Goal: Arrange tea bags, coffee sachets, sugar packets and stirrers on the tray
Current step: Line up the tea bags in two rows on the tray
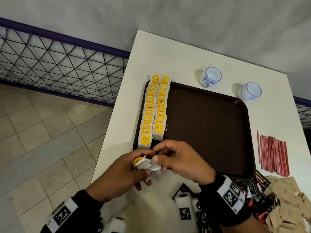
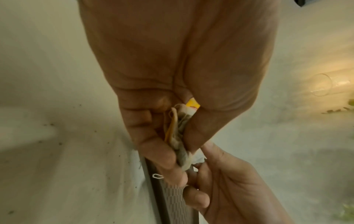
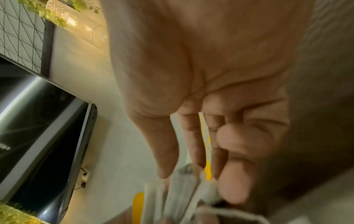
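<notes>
Presently left hand point(image 1: 117, 175) grips bunched tea bags point(image 1: 148, 165) at tray point(image 1: 210, 132) near corner; right hand point(image 1: 181, 162) pinches 1 bag. Bunch count unclear, fingers cover it; 2 rows on tray.

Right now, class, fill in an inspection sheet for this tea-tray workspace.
Surface: white table, dark specks near the front edge.
Job's things: brown tray with two rows of tea bags along its left side; red stirrers and sachets off the tray, right.
Clutter: two cups behind the tray.
Hands: left hand holds a bunch of tea bags; right hand pinches at them.
Cables: nothing seen.
Surroundings: wire fence, tiled floor.
</notes>
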`<state>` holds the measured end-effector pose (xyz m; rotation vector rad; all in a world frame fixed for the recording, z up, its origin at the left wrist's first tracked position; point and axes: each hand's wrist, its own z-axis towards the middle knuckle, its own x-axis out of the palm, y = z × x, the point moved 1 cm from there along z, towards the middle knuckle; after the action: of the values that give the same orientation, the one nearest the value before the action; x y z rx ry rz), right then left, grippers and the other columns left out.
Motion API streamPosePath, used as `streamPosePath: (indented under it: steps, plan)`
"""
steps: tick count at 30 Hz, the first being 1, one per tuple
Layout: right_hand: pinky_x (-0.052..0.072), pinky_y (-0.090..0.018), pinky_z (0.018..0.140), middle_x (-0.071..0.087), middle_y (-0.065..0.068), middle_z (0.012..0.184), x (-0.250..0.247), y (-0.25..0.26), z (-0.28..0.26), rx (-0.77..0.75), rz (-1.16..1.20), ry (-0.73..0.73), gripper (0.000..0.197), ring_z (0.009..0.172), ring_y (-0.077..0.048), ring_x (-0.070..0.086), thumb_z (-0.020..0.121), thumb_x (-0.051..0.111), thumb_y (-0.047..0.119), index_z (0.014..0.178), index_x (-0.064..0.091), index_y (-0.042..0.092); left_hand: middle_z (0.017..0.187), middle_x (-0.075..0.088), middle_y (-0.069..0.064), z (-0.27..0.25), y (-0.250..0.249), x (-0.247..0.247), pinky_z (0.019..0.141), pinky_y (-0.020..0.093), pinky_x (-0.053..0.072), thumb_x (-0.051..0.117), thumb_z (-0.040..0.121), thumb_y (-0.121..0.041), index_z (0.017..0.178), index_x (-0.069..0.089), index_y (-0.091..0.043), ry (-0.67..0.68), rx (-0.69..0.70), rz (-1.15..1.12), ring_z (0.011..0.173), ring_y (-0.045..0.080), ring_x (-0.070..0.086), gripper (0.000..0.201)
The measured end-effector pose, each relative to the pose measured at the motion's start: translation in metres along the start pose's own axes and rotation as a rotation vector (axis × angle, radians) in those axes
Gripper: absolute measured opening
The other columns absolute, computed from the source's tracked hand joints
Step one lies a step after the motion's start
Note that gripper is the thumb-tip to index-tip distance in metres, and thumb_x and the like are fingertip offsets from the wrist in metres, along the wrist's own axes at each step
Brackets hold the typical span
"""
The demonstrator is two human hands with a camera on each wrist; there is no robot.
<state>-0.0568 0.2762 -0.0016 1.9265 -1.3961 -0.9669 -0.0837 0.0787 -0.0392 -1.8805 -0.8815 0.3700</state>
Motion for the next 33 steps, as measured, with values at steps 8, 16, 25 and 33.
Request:
streamPosePath:
  steps: [8, 16, 25, 33]
  plan:
    - [0.041, -0.024, 0.046, 0.073, -0.009, 0.084, 0.002, -0.013, -0.006, 0.059, 0.095, -0.004, 0.014, 0.064, -0.019, 0.068, 0.089, 0.073, 0.012, 0.102, 0.069, 0.009, 0.097, 0.069, -0.006, 0.002, 0.0, 0.006, 0.058, 0.03, 0.057, 0.07, 0.092, -0.011, 0.111, 0.06, -0.034, -0.057, 0.051, 0.151, 0.083, 0.025, 0.073, 0.032]
    - [0.055, -0.032, 0.062, 0.073, -0.013, 0.087, 0.002, -0.016, -0.009, -0.154, 0.125, -0.157, 0.01, 0.073, -0.021, 0.07, 0.087, 0.073, 0.001, 0.088, 0.065, 0.007, 0.097, 0.074, 0.006, 0.004, -0.002, 0.001, 0.059, 0.03, 0.056, 0.063, 0.096, -0.008, 0.111, 0.07, -0.022, -0.187, -0.001, 0.02, 0.079, 0.023, 0.073, 0.021]
    - [0.06, -0.048, 0.078, 0.074, -0.004, 0.089, 0.011, -0.022, -0.008, -0.176, 0.073, -0.174, 0.012, 0.08, -0.022, 0.072, 0.083, 0.079, 0.015, 0.09, 0.071, 0.02, 0.089, 0.076, 0.002, 0.006, -0.003, 0.004, 0.062, 0.026, 0.055, 0.069, 0.094, -0.019, 0.118, 0.072, -0.025, -0.144, -0.005, 0.047, 0.078, 0.02, 0.072, 0.025]
    - [0.057, -0.044, 0.071, 0.073, -0.006, 0.08, 0.009, -0.019, -0.006, -0.16, -0.004, -0.213, 0.008, 0.074, -0.029, 0.068, 0.086, 0.078, 0.022, 0.091, 0.071, 0.023, 0.08, 0.074, 0.006, 0.006, -0.007, 0.006, 0.058, 0.026, 0.054, 0.069, 0.094, -0.012, 0.104, 0.076, -0.022, -0.152, 0.033, 0.039, 0.07, 0.017, 0.069, 0.017]
